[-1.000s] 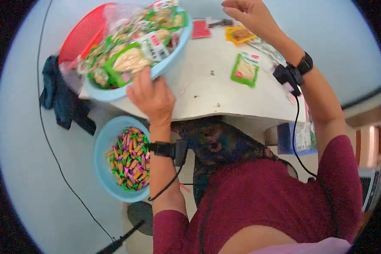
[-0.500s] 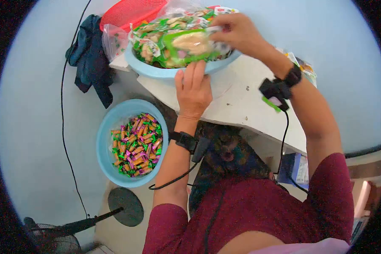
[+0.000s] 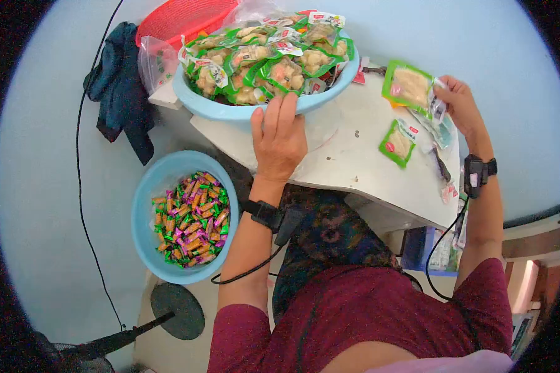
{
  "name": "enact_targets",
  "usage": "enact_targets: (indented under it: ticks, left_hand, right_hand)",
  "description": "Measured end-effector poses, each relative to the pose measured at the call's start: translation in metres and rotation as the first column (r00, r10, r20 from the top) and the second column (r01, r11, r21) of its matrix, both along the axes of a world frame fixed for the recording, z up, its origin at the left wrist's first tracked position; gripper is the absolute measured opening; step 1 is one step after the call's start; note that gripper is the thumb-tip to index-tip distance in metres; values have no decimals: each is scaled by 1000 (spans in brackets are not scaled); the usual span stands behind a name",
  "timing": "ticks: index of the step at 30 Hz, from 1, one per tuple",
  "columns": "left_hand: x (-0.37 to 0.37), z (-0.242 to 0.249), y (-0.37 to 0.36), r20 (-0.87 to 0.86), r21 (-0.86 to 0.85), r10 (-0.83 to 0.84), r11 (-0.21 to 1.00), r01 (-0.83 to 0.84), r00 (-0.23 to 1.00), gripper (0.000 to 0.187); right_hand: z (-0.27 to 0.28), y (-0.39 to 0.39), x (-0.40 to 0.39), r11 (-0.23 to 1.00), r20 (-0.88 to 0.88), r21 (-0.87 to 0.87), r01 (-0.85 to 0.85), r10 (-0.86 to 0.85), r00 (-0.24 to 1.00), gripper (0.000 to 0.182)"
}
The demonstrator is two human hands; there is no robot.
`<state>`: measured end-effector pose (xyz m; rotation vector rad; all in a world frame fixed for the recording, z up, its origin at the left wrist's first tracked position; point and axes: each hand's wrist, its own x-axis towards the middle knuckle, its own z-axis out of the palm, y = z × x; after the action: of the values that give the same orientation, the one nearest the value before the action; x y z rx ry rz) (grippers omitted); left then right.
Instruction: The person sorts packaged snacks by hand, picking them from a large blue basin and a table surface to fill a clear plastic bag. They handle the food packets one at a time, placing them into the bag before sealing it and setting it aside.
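Note:
My left hand (image 3: 280,138) rests its fingers over the near rim of a blue basin (image 3: 230,112) heaped with green-edged packets (image 3: 286,73) of pale food. At the right, my right hand (image 3: 457,102) pinches the white end of a green packet (image 3: 410,86), holding it over the table's far right part. A smaller green packet (image 3: 398,143) lies flat on the white table (image 3: 336,158), below the held one. Partly beneath the held packet is a pale bluish packet (image 3: 440,132).
A second blue basin (image 3: 142,230) with wrapped sweets (image 3: 196,217) stands low at the left. Behind are a red basket (image 3: 180,18), a clear bag (image 3: 155,62) and dark cloth (image 3: 121,87). A black cable (image 3: 81,180) hangs on the left.
My right hand has moved right, from over the basin to the table's right side, with the green packet. The left hand stays at the basin rim. The small packet on the table is now uncovered.

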<state>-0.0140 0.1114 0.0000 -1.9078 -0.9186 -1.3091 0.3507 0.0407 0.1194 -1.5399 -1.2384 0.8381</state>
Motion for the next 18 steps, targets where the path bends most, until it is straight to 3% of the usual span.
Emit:
enact_targets:
  ticks: [2, 3, 5, 6, 9, 11, 13, 15, 18]
  left_hand:
    - [1, 0, 1, 2, 10, 1, 1000, -1, 1000, 3]
    - [1, 0, 0, 1, 8, -3, 1000, 3, 1000, 3]
    - [1, 1, -2, -8, 4, -2, 1000, 2, 1000, 3]
    - [0, 2, -3, -16, -1, 2, 1000, -2, 1000, 3]
    - [-4, 5, -8, -40, -17, 4, 1000, -4, 999, 3]
    - [-3, 0, -4, -24, 3, -44, 999, 44, 999, 2]
    - [-2, 0, -7, -49, -3, -11, 1000, 11, 999, 3]
    - [0, 3, -11, -69, -13, 6, 1000, -7, 998, 4]
    - [2, 2, -13, -72, -18, 21, 1000, -22, 997, 4]
  right_hand:
    - [-28, -2, 23, 994, 88, -87, 64, -56, 995, 19]
    - [-54, 4, 43, 994, 285, -15, 105, -97, 954, 20]
    - [-95, 13, 76, 980, 628, 144, 138, -198, 753, 22]
    - [-97, 10, 71, 967, 599, 219, 130, -238, 765, 24]
    - [-88, 5, 49, 996, 629, 40, 85, -91, 772, 23]
    - [-82, -1, 36, 999, 702, -25, 22, 2, 712, 28]
    - [-92, -12, 26, 996, 646, -15, 85, -55, 761, 38]
    - [-98, -29, 10, 998, 790, 62, 4, -51, 611, 46]
    - [-119, -28, 4, 996, 810, -87, -7, 75, 582, 53]
